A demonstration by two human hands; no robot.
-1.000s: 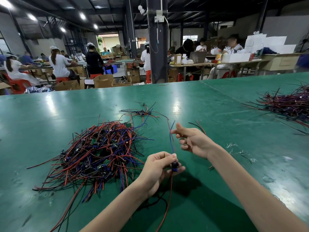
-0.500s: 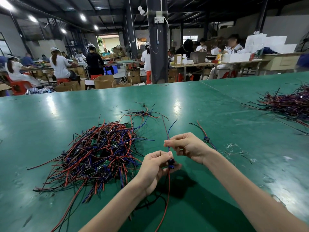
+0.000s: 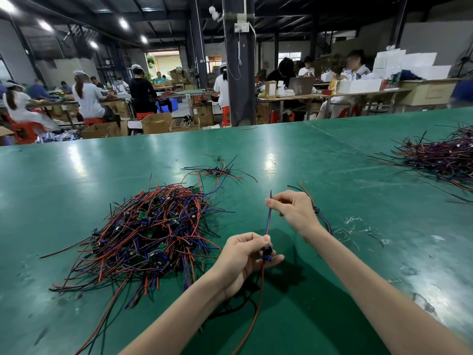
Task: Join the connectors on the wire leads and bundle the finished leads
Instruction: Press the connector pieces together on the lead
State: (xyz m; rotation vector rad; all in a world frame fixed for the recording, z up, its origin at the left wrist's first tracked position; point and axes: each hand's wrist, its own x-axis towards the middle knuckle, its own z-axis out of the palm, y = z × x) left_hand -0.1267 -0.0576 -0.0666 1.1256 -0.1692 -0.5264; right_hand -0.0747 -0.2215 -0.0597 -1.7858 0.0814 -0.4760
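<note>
The green tabletop carries a big tangled heap of leads just left of the hands, probably stock kept within easy reach. A darker pile lies well apart at far right, perhaps set aside. The right hand pinches the upper end of a wire. The left hand pinches its blue connector. The wire is drawn straight between them above the tabletop, likely to check the joint.

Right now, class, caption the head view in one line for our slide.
The left hand holds a blue connector while the right hand pinches its wires straight above a green table.
</note>
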